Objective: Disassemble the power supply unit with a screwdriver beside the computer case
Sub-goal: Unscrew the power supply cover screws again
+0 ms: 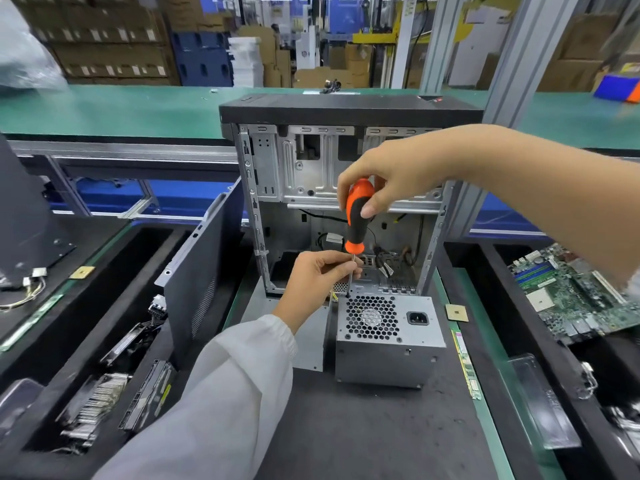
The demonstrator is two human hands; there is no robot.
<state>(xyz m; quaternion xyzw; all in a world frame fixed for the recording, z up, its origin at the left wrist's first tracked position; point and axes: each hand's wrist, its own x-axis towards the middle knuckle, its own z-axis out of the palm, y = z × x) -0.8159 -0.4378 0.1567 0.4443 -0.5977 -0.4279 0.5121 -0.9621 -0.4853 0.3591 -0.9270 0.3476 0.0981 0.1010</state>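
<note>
The orange-and-black screwdriver is gripped at its handle by the right hand, while its shaft is pinched by the left hand. Its tip is set on the top corner of the power supply unit, which stands on the dark mat just before the opened computer case.

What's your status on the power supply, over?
Right hand grips screwdriver handle, left hand pinches its shaft. Tip at top-left corner of power supply, in front of open computer case. Nothing blocking.

Motherboard in right tray
</note>
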